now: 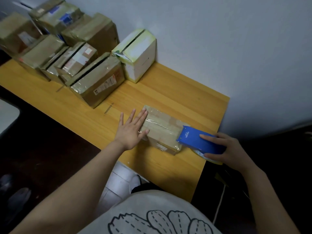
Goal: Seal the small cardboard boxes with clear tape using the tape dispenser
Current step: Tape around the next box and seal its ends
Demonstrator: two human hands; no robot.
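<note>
A small brown cardboard box (163, 128) lies flat near the front right of the wooden table (168, 92), its top glossy with clear tape. My left hand (130, 128) presses on the box's left end with straight, spread fingers. My right hand (226, 147) grips the blue tape dispenser (199, 141), whose front edge sits on the box's right end. The tape roll under the dispenser is mostly hidden.
Several taped brown boxes (99, 78) are crowded along the back left of the table. A white box with yellowish edges (140, 53) stands against the wall (219, 39). The table's right edge lies just beyond the dispenser. Dark floor is on both sides.
</note>
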